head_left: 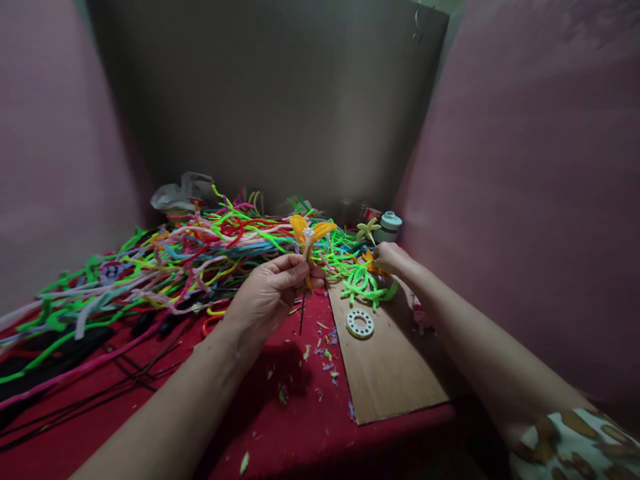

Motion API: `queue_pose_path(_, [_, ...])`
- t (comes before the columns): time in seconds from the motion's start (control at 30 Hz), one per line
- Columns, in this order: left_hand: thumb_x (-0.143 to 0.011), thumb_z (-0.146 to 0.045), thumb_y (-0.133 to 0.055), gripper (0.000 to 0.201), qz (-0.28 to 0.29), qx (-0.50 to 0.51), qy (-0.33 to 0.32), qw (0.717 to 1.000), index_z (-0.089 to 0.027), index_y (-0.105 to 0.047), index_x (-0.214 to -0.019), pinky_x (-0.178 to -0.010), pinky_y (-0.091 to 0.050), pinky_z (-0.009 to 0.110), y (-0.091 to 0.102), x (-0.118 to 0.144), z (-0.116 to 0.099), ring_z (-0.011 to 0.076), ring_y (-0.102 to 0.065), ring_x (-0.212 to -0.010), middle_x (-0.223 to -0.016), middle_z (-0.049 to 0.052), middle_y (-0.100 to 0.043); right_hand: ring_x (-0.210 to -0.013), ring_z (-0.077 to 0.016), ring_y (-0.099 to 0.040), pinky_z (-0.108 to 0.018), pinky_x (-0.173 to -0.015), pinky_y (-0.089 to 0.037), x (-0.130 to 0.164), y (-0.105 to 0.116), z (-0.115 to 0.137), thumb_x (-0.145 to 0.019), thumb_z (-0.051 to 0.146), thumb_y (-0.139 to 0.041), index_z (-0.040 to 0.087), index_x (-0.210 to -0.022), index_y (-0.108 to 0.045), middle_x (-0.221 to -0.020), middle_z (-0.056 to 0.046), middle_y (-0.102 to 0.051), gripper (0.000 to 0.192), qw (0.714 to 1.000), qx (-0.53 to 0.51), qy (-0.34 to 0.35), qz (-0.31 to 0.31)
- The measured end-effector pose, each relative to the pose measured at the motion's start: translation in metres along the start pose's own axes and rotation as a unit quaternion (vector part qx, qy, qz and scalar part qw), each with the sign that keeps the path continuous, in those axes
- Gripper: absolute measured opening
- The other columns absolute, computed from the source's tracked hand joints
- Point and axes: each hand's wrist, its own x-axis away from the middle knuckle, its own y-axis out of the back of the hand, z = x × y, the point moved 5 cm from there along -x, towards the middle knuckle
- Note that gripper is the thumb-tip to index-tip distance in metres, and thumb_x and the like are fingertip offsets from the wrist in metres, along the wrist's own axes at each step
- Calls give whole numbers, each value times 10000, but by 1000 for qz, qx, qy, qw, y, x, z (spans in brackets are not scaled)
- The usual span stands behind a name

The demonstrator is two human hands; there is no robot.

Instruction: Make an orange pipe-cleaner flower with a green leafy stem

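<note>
Held up an orange flower [311, 235] on its stem, clear of the clutter

Pinched the dark stem in the left hand [267, 297], fingers closed, keeping the petals upright above the red table [280, 427] near its middle, free of the pipe-cleaner pile [165, 257] at the back edge. Closed the right hand [389, 257] on a small orange piece over the green pieces [367, 283] at the far end of the board [395, 370], beside a white ring [360, 323]

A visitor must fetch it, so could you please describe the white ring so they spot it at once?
On the red table lies a brown board. The white ring lies flat near its far end, just below the green pipe-cleaner leaves. It alone is rigid plastic, pierced with small holes.
</note>
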Motion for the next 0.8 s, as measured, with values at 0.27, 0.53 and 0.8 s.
queue_pose_path(0.27, [-683, -143, -715, 96, -1, -4, 4, 1000, -109, -635, -725, -572, -457, 205, -2, 1, -1, 114, -630, -576, -683, 46, -687, -660, -198, -635, -233, -518, -385, -7, -13, -12, -612, 93, -630, 110, -787, -715, -760, -125, -690, 196, 999, -8, -35, 22])
queue_pose_path(0.53, [-671, -133, -717, 108, -5, -8, 3, 1000, -103, -626, -720, -564, -450, 207, 1, 0, 0, 122, -627, -567, -665, 50, -683, -603, -151, -579, -209, -497, -359, -3, 23, -20, -673, 159, -603, 125, -706, -665, -600, -48, -622, 78, 992, -110, -14, -58])
queue_pose_path(0.8, [-720, -111, -675, 23, 2, 4, 1, 1000, -94, -678, -735, -700, -457, 208, -1, -1, 3, 124, -629, -714, -777, 73, -707, -432, -79, -482, -210, -444, -393, 45, 40, 23, -721, 164, -587, 122, -812, -656, -540, -1, -567, 122, 943, -325, 74, 27])
